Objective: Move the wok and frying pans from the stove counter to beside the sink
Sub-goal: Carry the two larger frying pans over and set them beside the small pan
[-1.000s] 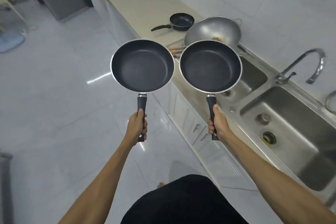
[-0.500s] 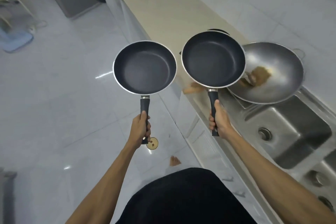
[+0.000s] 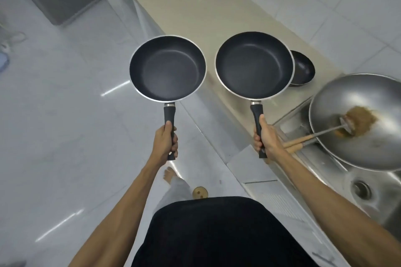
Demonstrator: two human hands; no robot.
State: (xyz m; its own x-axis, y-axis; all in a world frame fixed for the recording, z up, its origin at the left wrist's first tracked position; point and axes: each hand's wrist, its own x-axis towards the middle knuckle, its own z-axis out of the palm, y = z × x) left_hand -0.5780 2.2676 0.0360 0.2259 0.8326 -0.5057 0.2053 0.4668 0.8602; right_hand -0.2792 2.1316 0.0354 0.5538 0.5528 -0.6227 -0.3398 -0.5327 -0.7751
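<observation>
Ahead, small pan (image 3: 302, 69) and wok (image 3: 364, 136) crowd the counter (image 3: 195, 6).

Each hand (image 3: 166, 142) grips a frying pan (image 3: 167, 68) (both level).

Your arms are bare from the forearms down to the left hand (image 3: 166, 142) and right hand (image 3: 265, 141), with no sleeves, watch or rings showing. You wear a black top (image 3: 217, 234), what look like light grey trousers (image 3: 176, 188), and your foot (image 3: 169, 174) is bare.
</observation>
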